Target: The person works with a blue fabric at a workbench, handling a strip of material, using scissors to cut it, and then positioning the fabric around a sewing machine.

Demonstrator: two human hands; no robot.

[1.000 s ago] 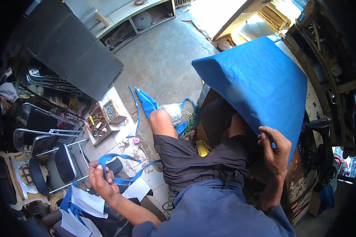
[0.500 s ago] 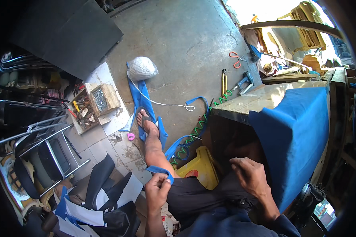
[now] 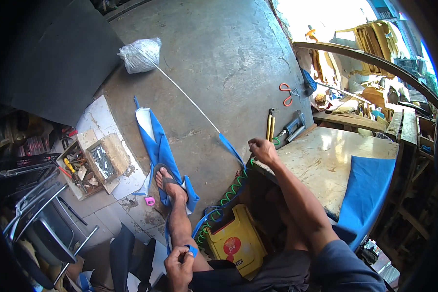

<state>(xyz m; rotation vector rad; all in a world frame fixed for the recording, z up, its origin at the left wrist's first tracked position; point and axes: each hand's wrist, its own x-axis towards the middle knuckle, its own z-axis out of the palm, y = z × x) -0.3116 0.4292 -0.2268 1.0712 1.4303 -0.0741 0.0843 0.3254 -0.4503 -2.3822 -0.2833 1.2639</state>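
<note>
My left hand (image 3: 180, 266), low in the view by my knee, pinches the end of a narrow blue fabric strip (image 3: 191, 250). My right hand (image 3: 264, 151) reaches forward over the near corner of a low worktable, fingers curled, with nothing visible in them. Left of it, another stretch of blue strip (image 3: 230, 147) lies toward a green coiled hose (image 3: 233, 189). From its tip a white cord (image 3: 190, 100) runs straight to a wrapped ball of cord (image 3: 141, 54) on the floor. My sandalled foot (image 3: 168, 181) rests on a long blue cloth (image 3: 156, 141).
Pincers (image 3: 270, 125), a staple gun (image 3: 293, 127) and orange-handled scissors (image 3: 287, 95) lie beyond the worktable (image 3: 321, 151), which bears blue fabric (image 3: 365, 194). A yellow plastic container (image 3: 236, 238) stands beneath me. At left are a wooden toolbox (image 3: 78, 182), a pink tape measure (image 3: 150, 201) and metal-framed chairs (image 3: 48, 228).
My right hand has stretched forward from my lap. The cord ball sits farther up and left, and its cord has gone from slack to straight. My left hand still pinches the strip.
</note>
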